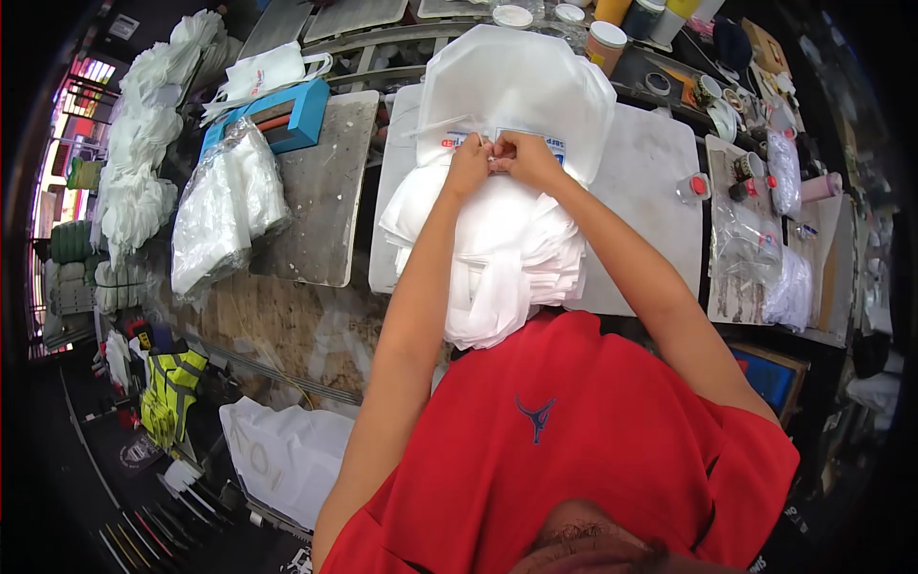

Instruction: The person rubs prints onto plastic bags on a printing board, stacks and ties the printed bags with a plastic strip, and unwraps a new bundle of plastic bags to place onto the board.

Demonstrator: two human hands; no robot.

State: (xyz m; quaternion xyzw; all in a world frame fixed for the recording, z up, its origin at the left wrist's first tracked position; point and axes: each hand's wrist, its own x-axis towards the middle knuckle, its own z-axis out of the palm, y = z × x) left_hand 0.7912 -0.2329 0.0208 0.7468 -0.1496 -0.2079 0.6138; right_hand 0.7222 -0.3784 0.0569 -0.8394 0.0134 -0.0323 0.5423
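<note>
A large white bag with red and blue print stands spread behind my hands on a pale board. My left hand and my right hand meet at its printed lower part, fingers pinched together. What the fingertips hold is too small to make out. Below my hands, close to my body, lies a thick pile of folded white fabric bags, with loose parts hanging over the near edge.
On the left are a plastic-wrapped white bundle, a blue box and hanging white bags. A small red-capped bottle stands at the right, near boards with jars and plastic packs. Paint tubs stand behind.
</note>
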